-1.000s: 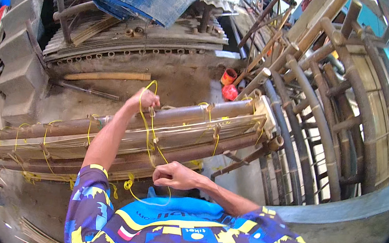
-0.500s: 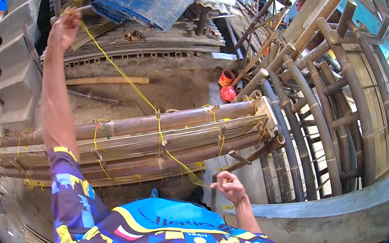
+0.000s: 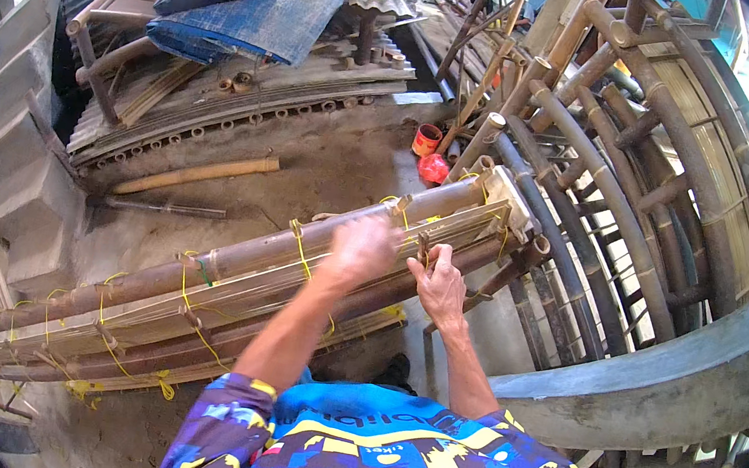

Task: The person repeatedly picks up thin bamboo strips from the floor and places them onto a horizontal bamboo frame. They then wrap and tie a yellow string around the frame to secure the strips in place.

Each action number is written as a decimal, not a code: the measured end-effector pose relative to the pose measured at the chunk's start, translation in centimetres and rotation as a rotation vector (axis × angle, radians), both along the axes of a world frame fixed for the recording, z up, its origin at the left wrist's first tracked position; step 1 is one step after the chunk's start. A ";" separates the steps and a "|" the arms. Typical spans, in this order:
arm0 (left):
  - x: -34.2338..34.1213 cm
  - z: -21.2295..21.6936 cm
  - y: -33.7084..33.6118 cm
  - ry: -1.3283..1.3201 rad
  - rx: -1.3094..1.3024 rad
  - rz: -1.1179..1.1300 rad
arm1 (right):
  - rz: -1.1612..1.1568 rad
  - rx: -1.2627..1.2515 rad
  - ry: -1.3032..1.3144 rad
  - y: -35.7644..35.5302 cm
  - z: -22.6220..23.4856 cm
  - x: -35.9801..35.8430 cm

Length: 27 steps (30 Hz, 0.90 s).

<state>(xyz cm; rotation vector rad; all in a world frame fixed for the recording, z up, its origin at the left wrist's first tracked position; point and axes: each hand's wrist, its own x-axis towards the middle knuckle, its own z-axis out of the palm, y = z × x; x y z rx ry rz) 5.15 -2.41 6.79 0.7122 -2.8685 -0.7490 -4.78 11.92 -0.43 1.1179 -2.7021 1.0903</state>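
Note:
A long bundle of thin bamboo slats (image 3: 239, 296) lies between two thick dark bamboo poles (image 3: 225, 259), bound at intervals with yellow twine (image 3: 302, 252). Over the bundle's right half, my left hand (image 3: 366, 252) is smeared by motion, so its fingers and anything in them cannot be read. Just to its right, my right hand (image 3: 440, 287) is closed, thumb and fingers pinching a small upright brown peg (image 3: 427, 248) at the slats. Similar short pegs sit under the twine farther left along the bundle.
Bamboo frames (image 3: 633, 186) crowd the right, beside a curved concrete ledge (image 3: 632, 389). Behind the bundle, a loose bamboo pole (image 3: 199, 175) lies on the floor. Farther back are a blue tarp (image 3: 250, 27) on stacked bamboo and a red can (image 3: 426, 140). Concrete steps (image 3: 24, 182) rise at left.
My left hand has come from the far upper left, where it pulled yellow twine taut, down to the bundle. The right hand has moved up onto the slats, at the peg.

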 end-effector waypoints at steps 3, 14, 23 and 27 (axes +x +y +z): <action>-3.2 -3.3 2.4 0.157 -0.102 0.027 | 0.113 0.102 0.003 0.7 -0.2 0.0; -4.8 -5.3 1.7 0.192 -0.024 0.058 | 0.484 -0.577 -0.759 -5.6 14.9 -2.3; -4.8 -5.2 1.2 0.209 0.066 0.099 | 0.860 -0.181 0.394 -17.8 15.7 -4.2; -4.8 -5.1 1.6 0.197 0.095 0.164 | 0.560 0.810 0.311 -17.2 8.5 -9.4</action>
